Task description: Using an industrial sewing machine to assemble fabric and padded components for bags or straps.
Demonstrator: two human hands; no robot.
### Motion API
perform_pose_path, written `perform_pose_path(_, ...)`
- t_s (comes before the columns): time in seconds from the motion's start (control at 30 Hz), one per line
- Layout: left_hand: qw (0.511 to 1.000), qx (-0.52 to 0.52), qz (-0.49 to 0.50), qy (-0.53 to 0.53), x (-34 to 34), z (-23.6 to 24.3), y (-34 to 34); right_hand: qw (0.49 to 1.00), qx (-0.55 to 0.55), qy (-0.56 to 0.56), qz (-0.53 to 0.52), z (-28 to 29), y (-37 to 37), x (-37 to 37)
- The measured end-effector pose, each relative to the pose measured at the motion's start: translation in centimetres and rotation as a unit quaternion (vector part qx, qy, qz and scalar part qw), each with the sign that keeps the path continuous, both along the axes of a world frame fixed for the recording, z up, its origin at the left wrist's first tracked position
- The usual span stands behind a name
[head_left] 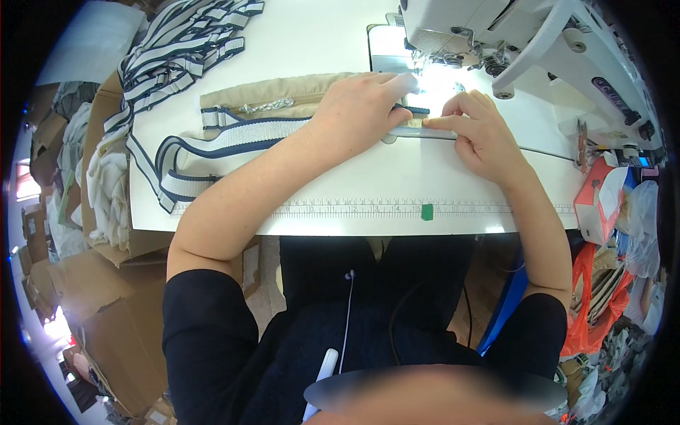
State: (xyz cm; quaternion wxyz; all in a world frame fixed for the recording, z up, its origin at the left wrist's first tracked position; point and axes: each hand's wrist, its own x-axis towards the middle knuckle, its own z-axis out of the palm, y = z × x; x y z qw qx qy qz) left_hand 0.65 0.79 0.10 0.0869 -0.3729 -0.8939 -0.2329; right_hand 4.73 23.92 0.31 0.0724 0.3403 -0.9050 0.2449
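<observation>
A khaki fabric piece [234,97] with a zipper-like line along it lies under the sewing machine head [453,35]. A white-and-navy striped strap [251,132] runs along its near side and loops at the left. My left hand [361,106] rests on the fabric and strap, fingers stretched toward the lit needle area, thumb apart. Just right of the needle, my right hand [485,134] has bent fingers, its index fingertip at the fabric's end; a pinch there seems likely, though the thumb side is partly hidden. Glare hides the needle.
A heap of striped straps [191,42] covers the table's far left. A printed ruler [340,210] with a green marker [427,212] runs along the front edge. Cardboard boxes [120,333] stand left; a red plastic bag [584,312] hangs right, below a red-and-white box [601,198].
</observation>
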Motion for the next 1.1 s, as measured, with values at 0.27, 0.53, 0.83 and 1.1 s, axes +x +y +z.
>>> perform_pose_path(0.27,0.998,0.018,-0.047,0.025,-0.4,-0.1,-0.2,1.000,0.002,-0.005,0.001,0.1,0.1,-0.1)
perform_pose_path(0.53,0.998,0.024,-0.059,0.022,-0.3,0.1,-0.3,1.000,0.010,-0.018,-0.001,0.0,0.2,0.1)
perform_pose_path(0.83,0.998,0.022,-0.064,0.019,-0.1,0.5,-0.2,1.000,0.004,-0.015,-0.003,0.1,0.1,0.1)
perform_pose_path(1.1,0.997,0.024,-0.066,0.018,-0.3,0.4,-0.2,0.999,-0.035,-0.011,-0.014,-0.8,1.6,-0.7)
